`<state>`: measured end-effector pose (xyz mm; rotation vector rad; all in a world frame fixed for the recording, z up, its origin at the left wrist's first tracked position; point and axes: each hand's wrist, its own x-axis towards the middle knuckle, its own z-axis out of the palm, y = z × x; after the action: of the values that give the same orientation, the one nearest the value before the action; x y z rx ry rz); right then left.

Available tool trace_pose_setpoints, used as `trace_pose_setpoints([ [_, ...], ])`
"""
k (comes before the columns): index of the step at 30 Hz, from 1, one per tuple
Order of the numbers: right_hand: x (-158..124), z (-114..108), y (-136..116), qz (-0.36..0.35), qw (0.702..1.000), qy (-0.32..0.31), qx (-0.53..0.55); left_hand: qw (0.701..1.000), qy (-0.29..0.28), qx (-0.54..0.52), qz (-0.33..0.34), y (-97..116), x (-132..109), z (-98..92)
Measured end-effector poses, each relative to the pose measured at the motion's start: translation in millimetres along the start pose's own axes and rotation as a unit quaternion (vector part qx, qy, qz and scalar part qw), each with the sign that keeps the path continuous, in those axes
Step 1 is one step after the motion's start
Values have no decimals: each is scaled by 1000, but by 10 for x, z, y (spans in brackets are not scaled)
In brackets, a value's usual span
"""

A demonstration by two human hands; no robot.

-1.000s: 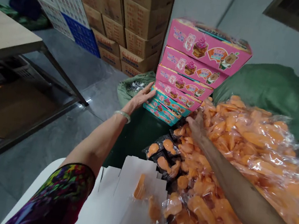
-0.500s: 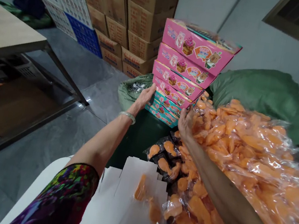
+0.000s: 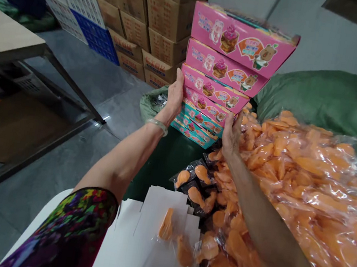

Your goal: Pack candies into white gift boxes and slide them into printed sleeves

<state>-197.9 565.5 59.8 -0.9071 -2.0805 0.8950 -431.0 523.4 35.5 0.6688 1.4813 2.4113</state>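
Nearest: patterned sleeves (image 3: 69, 226), x2, right one mostly cropped. White card sheets (image 3: 142, 245) under them, several, overlapping with stepped edges, can't count. On the sheets: 2 wrapped orange pieces (image 3: 167, 224), side by side, slightly apart. Right of that, orange packet pile (image 3: 297, 170), clear bags, far too many to count; at its left edge at least 3 black-backed packets (image 3: 196, 195) show separately. Dark green surface (image 3: 163, 162) just beyond the sheets. Both forearms reach forward, converging, hands apart with the box stack between. Left hand (image 3: 175, 96): raised, fingers long and pointing up along the stack's left side, at third/fourth pink box level; pale bangle (image 3: 157, 125) x1 on that wrist. Right hand (image 3: 231, 135): at the lower right corner of the fourth pink box, thumb up front, other fingers partly hidden. Both touch the stack; can't tell if either is gripping. Stack tally: 4 pink boxes (image 3: 221, 68) on top of what look like 3 teal boxes (image 3: 200, 121), pink edges not flush. Green sacks (image 3: 317, 110): one big behind the pile, one small beyond the left hand. Farther back: brown cartons (image 3: 164, 18), over eight visible, and 1 blue crate (image 3: 94, 34) beside them.
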Motion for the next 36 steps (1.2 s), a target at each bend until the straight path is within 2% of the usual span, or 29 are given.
trace_pose_setpoints([
  [3, 25, 39, -16, 2, 999, 47, 20, 999, 38, 34, 3, 35, -119, 65],
  [6, -24, 57, -41, -2, 998, 53, 23, 996, 61, 65, -3, 68, -174, 119],
  [8, -65, 53, -73, 4, 998, 52, 20, 996, 53, 72, 16, 76, -190, 127],
  [11, -98, 36, -126, 15, 997, 53, 48, 995, 9, 59, 81, 71, -210, 105],
  [13, -99, 18, -145, 21, 997, 52, 58, 994, -16, 46, 101, 64, -228, 88],
  [15, -94, -4, -151, 33, 998, 46, 40, 995, -17, 39, 92, 61, -248, 80],
  [19, -94, -49, -152, 50, 998, 31, 9, 996, 27, 35, 73, 83, -277, 91],
  [22, -96, -69, -163, 53, 998, 29, -12, 996, 39, 35, 73, 122, -300, 108],
  [29, -82, -69, -167, 73, 996, 45, 1, 994, 56, 41, 85, 135, -345, 128],
  [33, -42, -51, -62, 72, 996, 40, 36, 997, 41, 43, 53, 108, -300, 65],
  [36, 20, -72, 63, 88, 993, 16, 79, 999, -3, 46, 8, 139, -292, -58],
])
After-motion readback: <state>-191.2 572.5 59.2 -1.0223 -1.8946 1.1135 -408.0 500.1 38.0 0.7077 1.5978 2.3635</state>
